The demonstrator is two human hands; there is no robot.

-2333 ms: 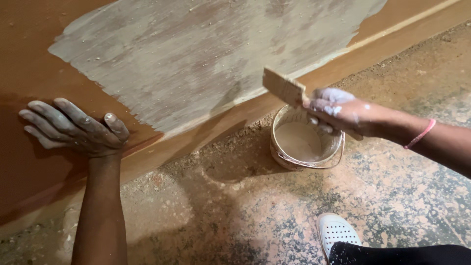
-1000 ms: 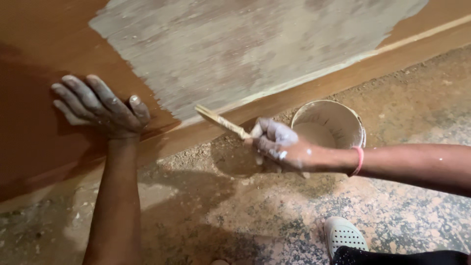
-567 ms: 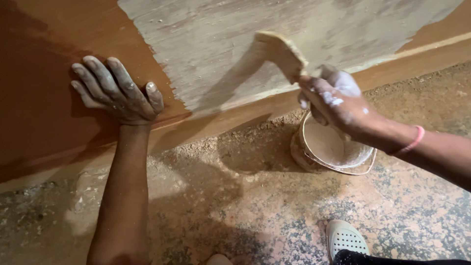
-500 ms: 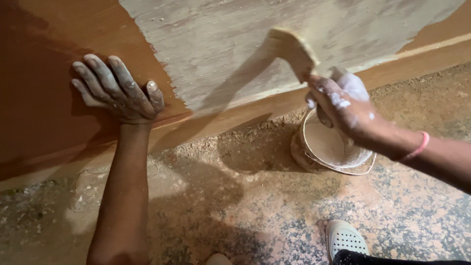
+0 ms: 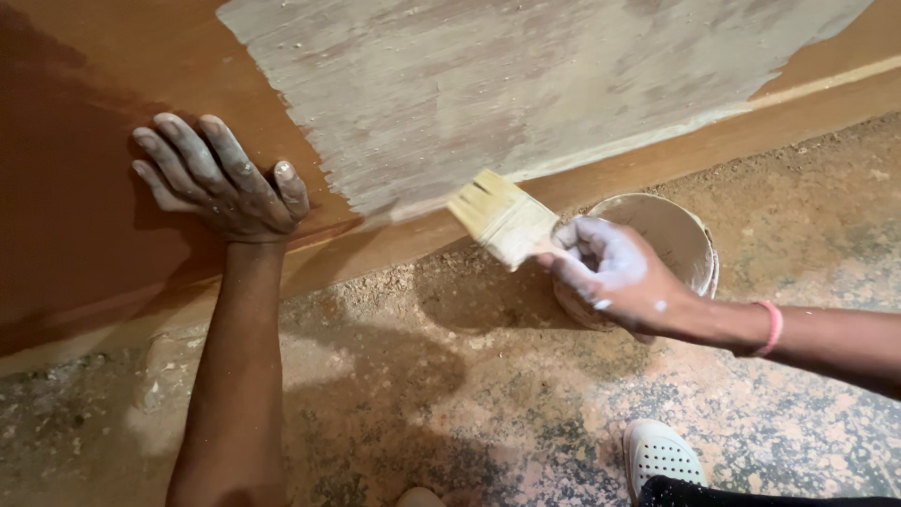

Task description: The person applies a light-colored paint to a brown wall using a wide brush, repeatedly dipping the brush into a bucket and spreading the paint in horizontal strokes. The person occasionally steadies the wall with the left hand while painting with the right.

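Observation:
My left hand (image 5: 221, 178) presses flat against the brown wall (image 5: 84, 141), fingers spread and smeared with pale paint. My right hand (image 5: 615, 272), coated in white paint, grips a wide flat paintbrush (image 5: 502, 218) whose wet bristles point up-left toward the lower edge of the pale painted patch (image 5: 488, 84). The brush hovers just off the wall near the skirting band (image 5: 657, 155). Behind my right hand stands a small paint bucket (image 5: 671, 230), partly hidden by my fingers.
The floor (image 5: 450, 394) is speckled stone dusted with reddish grit along the wall's foot. My white perforated shoe (image 5: 662, 453) shows at the bottom right. A pink band (image 5: 772, 327) circles my right wrist.
My right hand has brought the brush down and left from high on the pale patch to its lower edge. The left hand stays pressed on the wall.

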